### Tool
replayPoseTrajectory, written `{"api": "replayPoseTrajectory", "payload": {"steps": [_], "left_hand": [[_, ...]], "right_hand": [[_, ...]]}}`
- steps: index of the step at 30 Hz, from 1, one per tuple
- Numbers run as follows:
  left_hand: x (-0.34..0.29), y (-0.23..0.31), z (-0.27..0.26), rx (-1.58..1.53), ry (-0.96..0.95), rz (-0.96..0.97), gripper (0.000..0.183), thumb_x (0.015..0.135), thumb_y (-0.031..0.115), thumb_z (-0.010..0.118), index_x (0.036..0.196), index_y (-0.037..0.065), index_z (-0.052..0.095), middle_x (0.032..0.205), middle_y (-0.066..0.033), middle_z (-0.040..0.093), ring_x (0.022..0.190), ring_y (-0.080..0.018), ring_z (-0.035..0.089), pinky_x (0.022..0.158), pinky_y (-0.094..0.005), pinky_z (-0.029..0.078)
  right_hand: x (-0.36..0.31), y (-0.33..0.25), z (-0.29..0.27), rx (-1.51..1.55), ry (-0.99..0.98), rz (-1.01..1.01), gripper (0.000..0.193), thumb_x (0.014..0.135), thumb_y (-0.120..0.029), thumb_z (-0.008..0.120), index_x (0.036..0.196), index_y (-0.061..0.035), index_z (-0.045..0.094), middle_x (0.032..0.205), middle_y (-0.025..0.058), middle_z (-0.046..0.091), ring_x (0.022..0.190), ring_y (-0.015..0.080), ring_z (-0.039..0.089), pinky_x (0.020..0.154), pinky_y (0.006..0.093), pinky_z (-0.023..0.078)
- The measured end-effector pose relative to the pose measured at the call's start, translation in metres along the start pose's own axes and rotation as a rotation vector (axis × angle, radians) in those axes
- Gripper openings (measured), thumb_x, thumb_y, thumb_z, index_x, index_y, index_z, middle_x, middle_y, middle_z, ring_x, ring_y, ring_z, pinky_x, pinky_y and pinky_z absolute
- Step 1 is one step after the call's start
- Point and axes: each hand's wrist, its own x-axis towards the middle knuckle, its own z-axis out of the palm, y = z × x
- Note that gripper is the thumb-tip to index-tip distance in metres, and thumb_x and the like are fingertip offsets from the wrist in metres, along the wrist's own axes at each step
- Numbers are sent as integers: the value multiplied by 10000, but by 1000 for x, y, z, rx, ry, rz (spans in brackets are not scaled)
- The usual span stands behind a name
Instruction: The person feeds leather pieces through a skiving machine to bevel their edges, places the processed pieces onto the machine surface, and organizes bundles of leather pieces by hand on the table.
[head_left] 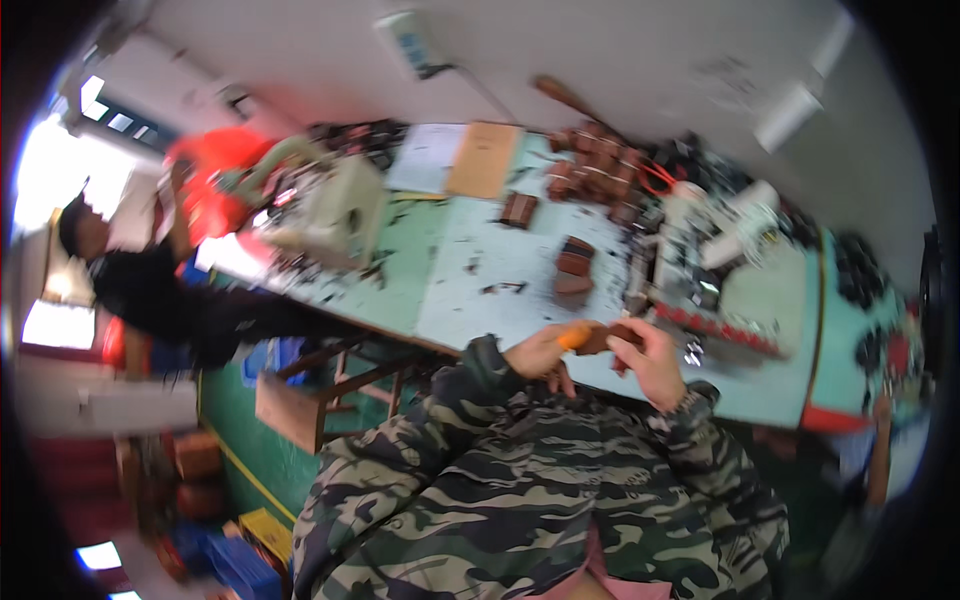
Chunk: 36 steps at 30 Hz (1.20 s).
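Close to the table's front edge, both hands meet around a small brown piece (pixel 597 341) that looks like leather. My left hand (pixel 538 354) is closed on it from one side, and something orange (pixel 575 337) shows at its fingers, too blurred to name. From the other side my right hand (pixel 655 366) pinches the same piece between thumb and fingers. Just beyond the hands, a stack of brown and dark pieces (pixel 574 268) lies on the tabletop. Farther back sit a smaller brown bundle (pixel 519 210) and a heap of tied brown bundles (pixel 598 165).
A sewing machine (pixel 705 260) stands at right on the pale table (pixel 465 290), another machine (pixel 335 210) at left. Papers (pixel 430 157) and a brown folder (pixel 483 158) lie at the back. A person in black (pixel 150 285) works at far left; a wooden stool (pixel 290 408) stands below.
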Motion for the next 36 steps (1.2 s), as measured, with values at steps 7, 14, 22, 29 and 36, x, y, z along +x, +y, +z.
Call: {"api": "replayPoseTrajectory", "payload": {"steps": [7, 14, 22, 29, 36], "left_hand": [[56, 10, 39, 104, 29, 85, 456, 985, 352, 324, 1282, 15, 399, 1063, -199, 600, 536, -203, 646, 389, -211, 468], [122, 31, 64, 345, -138, -113, 376, 962, 241, 340, 1223, -8, 444, 1044, -175, 594, 546, -246, 653, 367, -241, 460], [154, 95, 78, 625, -305, -454, 322, 939, 235, 390, 1063, -11, 555, 825, -118, 638, 460, -202, 624, 341, -230, 442], [187, 123, 97, 850, -105, -380, 280, 899, 149, 458, 997, -55, 624, 744, -134, 629, 443, -190, 600, 320, -263, 480], [178, 151, 145, 774, -130, -327, 350, 900, 159, 443, 1217, 12, 453, 767, -114, 644, 468, -157, 613, 309, -240, 456]], "right_hand": [[-4, 11, -27, -46, 293, -70, 267, 870, -138, 585, 1083, 18, 544, 817, 60, 621, 612, 94, 577, 490, 233, 458], [-21, 24, -97, -196, 350, -103, 223, 844, -159, 635, 978, 14, 592, 764, 62, 627, 630, 97, 582, 580, 244, 462], [-28, -11, -132, -405, 130, 61, 210, 862, -173, 602, 830, 29, 649, 664, 68, 632, 560, 84, 584, 491, 226, 449], [-27, -28, -190, -523, 297, -182, 153, 801, -110, 630, 848, 35, 638, 680, 100, 651, 587, 152, 636, 566, 267, 487], [-25, -44, -208, -796, 256, -287, 173, 748, -71, 638, 901, 8, 623, 725, 104, 642, 669, 242, 644, 634, 329, 502]]}}
